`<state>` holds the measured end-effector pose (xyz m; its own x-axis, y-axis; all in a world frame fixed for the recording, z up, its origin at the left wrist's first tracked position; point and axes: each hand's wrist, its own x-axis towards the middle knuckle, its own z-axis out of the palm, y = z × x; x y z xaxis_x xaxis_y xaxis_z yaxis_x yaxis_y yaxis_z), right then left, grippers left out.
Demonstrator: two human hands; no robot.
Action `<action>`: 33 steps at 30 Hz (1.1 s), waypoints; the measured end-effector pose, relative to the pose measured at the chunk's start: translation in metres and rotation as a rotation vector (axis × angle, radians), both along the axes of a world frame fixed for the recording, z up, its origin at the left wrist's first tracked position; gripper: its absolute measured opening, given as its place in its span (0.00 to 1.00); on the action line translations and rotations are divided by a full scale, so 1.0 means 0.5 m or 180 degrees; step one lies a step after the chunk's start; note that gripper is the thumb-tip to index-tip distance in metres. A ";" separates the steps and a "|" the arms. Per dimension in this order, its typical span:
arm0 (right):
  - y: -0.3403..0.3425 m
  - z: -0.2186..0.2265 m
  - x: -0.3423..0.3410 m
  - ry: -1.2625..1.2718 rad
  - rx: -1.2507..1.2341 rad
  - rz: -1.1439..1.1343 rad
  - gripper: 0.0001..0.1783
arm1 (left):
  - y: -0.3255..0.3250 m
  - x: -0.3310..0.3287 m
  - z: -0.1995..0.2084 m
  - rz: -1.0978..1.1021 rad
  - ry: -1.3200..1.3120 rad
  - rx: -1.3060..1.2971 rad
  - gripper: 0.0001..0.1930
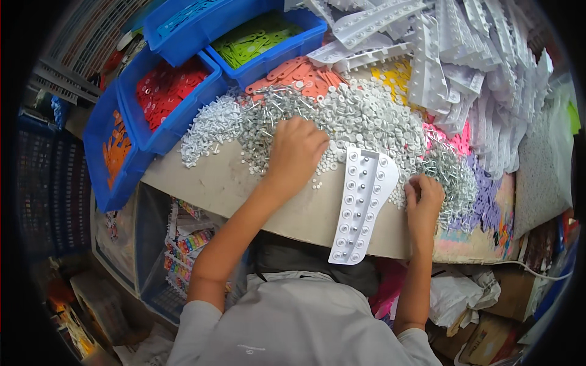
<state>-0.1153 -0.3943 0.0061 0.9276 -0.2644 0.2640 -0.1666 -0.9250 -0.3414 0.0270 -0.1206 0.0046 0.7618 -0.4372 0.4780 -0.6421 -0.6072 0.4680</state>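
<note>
A white plastic xylophone-shaped frame [372, 183] lies on the table between my hands. It has round sockets along both long sides and small metal pins down its middle channel, and its narrow end reaches the table's front edge. My left hand [297, 151] rests on a pile of silver metal pins [259, 125], fingers curled down, the tips hidden. To the right of the frame, my right hand [425, 194] is at the edge of a second pile of metal pins [453, 177]. Its fingers are bent in toward the thumb; anything between them is too small to make out.
White washers [366, 110] are heaped beyond the frame, small white pieces [210, 125] at left. Blue bins [177, 137] hold red, orange and green bars. More white frames [464, 55] are stacked at far right. Purple bars [485, 195] lie beside the right pin pile.
</note>
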 end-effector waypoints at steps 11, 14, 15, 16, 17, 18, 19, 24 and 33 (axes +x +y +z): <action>0.052 0.053 0.021 -0.0340 0.1568 0.0052 0.05 | -0.026 -0.038 -0.034 -0.0449 0.0225 0.0291 0.07; 0.070 0.047 0.056 -0.0383 0.1533 0.0235 0.06 | -0.026 -0.044 -0.047 -0.0470 0.0253 0.0319 0.06; 0.073 0.045 0.068 -0.0402 0.1442 0.0343 0.05 | -0.026 -0.046 -0.048 -0.0471 0.0243 0.0310 0.06; 0.073 0.039 0.078 -0.0371 0.1388 0.0391 0.05 | -0.026 -0.049 -0.048 -0.0495 0.0248 0.0320 0.06; 0.073 0.030 0.087 -0.0377 0.1387 0.0397 0.05 | -0.024 -0.052 -0.048 -0.0514 0.0255 0.0338 0.07; 0.073 0.020 0.096 -0.0309 0.1418 0.0392 0.05 | -0.023 -0.056 -0.048 -0.0509 0.0249 0.0338 0.07; 0.073 0.012 0.101 -0.0239 0.1449 0.0385 0.04 | -0.022 -0.059 -0.048 -0.0499 0.0301 0.0309 0.07; 0.085 -0.009 0.104 -0.0355 0.1308 0.0263 0.04 | -0.027 -0.051 -0.043 -0.0385 0.0625 -0.0211 0.07; 0.116 -0.022 0.091 -0.0705 0.0577 0.0234 0.03 | -0.085 -0.006 -0.025 -0.0763 0.0691 -0.0512 0.04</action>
<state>-0.0699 -0.3363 -0.0049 0.8711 -0.2599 0.4167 -0.0043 -0.8525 -0.5227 0.0240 -0.1632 -0.0080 0.7381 -0.5480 0.3935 -0.6325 -0.3590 0.6863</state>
